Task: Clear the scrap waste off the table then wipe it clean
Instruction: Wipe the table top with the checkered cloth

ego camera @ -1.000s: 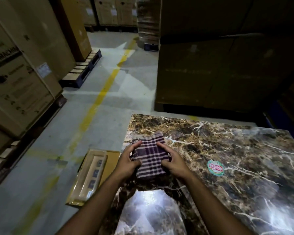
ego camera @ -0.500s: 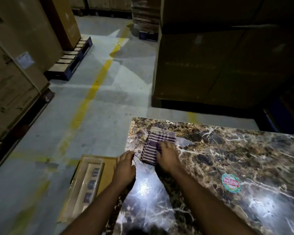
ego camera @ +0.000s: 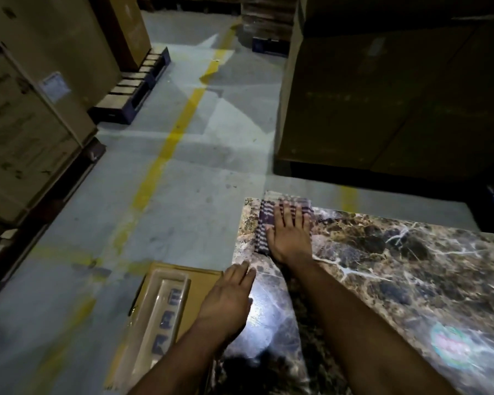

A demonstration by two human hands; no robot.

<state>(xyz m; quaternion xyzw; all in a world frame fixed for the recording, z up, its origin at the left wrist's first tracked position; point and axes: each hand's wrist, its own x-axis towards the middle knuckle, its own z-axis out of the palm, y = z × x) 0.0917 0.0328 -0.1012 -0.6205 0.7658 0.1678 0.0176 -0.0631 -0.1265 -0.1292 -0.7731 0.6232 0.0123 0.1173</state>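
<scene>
Marble-look table [ego camera: 382, 266] has a folded checked cloth [ego camera: 264, 223] at its far left corner; the cloth's long side runs away from the person; right hand [ego camera: 290, 235] lies flat on the cloth, fingers spread and straight; left hand [ego camera: 228, 297] rests flat and relaxed at the table's left edge; half a second ago the cloth sat nearer the person, further from that corner.

Folded checked cloth [ego camera: 264, 223] at table [ego camera: 411, 266] corner

checked cloth [ego camera: 264, 223] half hidden under right hand [ego camera: 290, 235], round sticker [ego camera: 451, 347] blurred unreadable, table [ego camera: 411, 280] cut off right
</scene>
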